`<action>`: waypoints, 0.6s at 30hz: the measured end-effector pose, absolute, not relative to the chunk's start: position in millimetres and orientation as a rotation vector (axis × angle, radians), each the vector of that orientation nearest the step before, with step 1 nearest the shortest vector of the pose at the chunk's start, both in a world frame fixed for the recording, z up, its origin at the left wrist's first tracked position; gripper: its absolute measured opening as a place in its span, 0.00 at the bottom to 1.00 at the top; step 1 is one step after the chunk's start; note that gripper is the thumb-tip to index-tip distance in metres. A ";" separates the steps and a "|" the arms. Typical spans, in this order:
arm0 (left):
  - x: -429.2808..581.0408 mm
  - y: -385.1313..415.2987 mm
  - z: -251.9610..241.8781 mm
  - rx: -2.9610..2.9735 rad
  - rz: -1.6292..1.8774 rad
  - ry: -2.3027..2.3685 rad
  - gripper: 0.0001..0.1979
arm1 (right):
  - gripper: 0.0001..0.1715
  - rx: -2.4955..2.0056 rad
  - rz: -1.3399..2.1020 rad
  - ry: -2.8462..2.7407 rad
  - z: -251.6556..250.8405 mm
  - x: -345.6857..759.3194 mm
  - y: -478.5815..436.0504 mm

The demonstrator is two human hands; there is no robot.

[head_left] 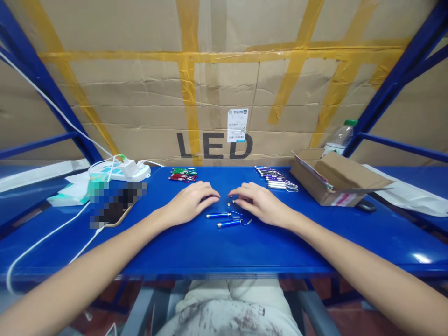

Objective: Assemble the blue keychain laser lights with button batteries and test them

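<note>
My left hand (193,201) rests on the blue table, its fingers loosely bent and its thumb apart from them, with nothing visible in it. Across from it, my right hand (262,203) has thumb and forefinger parted beside a few tiny round metal pieces (228,204), which look like button cells. Just below the hands lie two slim blue metal tubes with wire clips, like mini flashlights: an upper blue tube (217,215) and a lower blue tube (229,224). Neither hand touches them.
Behind lie green tubes (184,171), red tubes (182,178), and a row of purple, black and silver tubes (273,178). An open cardboard box (315,184) and bottle (339,137) stand right. A phone (117,205), power strip (117,172) and white cables lie left.
</note>
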State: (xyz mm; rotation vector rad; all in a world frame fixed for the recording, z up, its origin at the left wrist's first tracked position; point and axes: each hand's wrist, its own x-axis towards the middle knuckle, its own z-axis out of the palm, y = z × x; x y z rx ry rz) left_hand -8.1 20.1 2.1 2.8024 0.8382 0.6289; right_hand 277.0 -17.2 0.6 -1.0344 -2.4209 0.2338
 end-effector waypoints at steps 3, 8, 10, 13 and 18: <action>-16.2 32.8 -2.5 2.926 0.645 1.097 0.17 | 0.23 -0.974 0.166 -2.554 -0.4 277.9 -17.4; -22.3 41.0 -10.0 2.999 0.462 1.260 0.13 | 0.16 -0.965 0.179 -2.612 -2.6 278.9 -13.1; -21.6 40.6 -10.8 2.969 0.484 1.225 0.12 | 0.11 -0.967 0.183 -2.611 -2.9 280.1 -10.9; -18.1 38.1 -9.7 2.841 0.649 1.132 0.10 | 0.06 -0.973 0.180 -2.602 -2.5 281.4 -10.4; -8.5 27.0 -3.7 2.570 0.837 0.917 0.11 | 0.04 -0.958 0.221 -2.526 0.6 279.5 -15.4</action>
